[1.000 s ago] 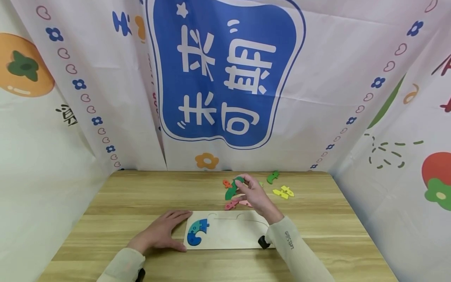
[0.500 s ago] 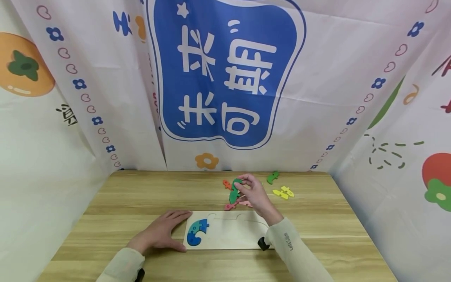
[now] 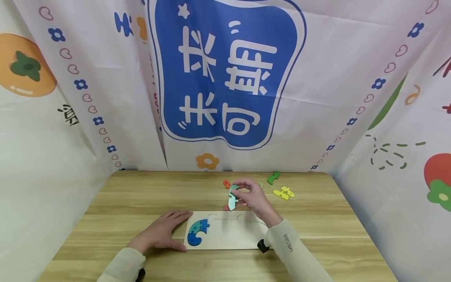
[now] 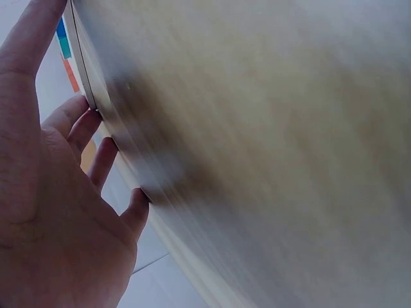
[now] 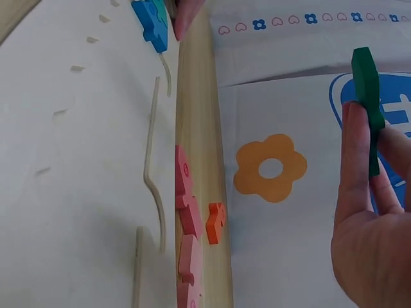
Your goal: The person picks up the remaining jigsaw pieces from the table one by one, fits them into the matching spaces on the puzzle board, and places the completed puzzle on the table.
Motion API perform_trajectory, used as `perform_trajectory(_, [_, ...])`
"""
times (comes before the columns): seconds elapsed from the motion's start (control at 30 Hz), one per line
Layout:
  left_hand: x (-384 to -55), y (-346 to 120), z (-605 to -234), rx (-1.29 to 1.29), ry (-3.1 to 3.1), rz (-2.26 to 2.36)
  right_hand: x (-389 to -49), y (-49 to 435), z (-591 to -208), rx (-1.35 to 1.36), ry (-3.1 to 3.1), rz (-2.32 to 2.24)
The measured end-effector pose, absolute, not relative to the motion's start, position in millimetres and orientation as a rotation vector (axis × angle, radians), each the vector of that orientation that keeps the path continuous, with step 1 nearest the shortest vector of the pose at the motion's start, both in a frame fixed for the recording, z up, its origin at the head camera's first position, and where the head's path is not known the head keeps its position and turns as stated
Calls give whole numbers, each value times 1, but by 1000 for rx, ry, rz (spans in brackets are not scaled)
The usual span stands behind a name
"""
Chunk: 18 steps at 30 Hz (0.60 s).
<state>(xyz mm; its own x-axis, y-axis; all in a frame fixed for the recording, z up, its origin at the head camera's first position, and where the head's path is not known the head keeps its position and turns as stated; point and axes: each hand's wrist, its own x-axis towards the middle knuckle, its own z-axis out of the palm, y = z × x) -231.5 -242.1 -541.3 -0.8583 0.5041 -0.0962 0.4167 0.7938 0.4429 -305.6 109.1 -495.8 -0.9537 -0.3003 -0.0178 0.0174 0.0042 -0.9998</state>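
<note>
My right hand (image 3: 255, 201) pinches a green puzzle piece (image 3: 233, 197) between thumb and fingers, lifted above the table behind the board. In the right wrist view the green puzzle piece (image 5: 366, 80) shows edge-on against the backdrop. A pale wooden puzzle board (image 3: 232, 237) lies flat in front, with joined blue and teal pieces (image 3: 195, 237) in its left end. Thin curved grooves run along its far side. My left hand (image 3: 160, 232) rests at the board's left end, thumb and fingers spread to its near and far corners. In the left wrist view its fingertips touch the edge.
Pink pieces (image 5: 184, 170) lie just behind the board, with an orange piece (image 5: 216, 223) beyond. Toward the back right are a green piece (image 3: 273, 178) and yellow pieces (image 3: 282, 193). Printed cloth (image 3: 183, 156) hangs behind the wooden table (image 3: 141, 196).
My right hand has lowered slightly, and the green puzzle piece has swung more upright, its lower end closer to the board's far edge. The left hand and board have stayed put.
</note>
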Motion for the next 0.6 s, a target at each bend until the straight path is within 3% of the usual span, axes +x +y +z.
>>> perform_trajectory(0.6, [-233,-242,-542,721,2773,609,-289,82,-517,-422,1999,-1869])
